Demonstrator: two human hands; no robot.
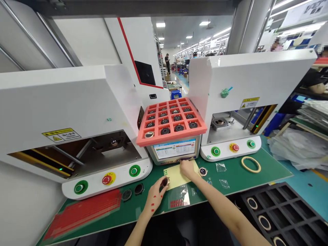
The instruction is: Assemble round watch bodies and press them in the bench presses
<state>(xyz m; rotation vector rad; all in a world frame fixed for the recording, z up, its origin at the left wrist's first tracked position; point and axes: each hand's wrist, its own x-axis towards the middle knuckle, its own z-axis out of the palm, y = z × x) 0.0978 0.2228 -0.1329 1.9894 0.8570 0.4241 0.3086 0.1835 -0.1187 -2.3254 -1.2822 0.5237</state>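
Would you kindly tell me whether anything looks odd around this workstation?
Two things: a green lump stuck on the right machine, unlike a fitted part, and red tabs, perhaps deliberately, on the left hand rather than the clear sheet.

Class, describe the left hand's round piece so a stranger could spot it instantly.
On the green table, find the yellow sheet below the screen. At its left edge, the red-dotted left hand holds the round piece; the two dark discs farther left lie unheld.

Left hand point(154, 194) partly hides watch case point(165, 182); black tray point(287, 218) cut off.
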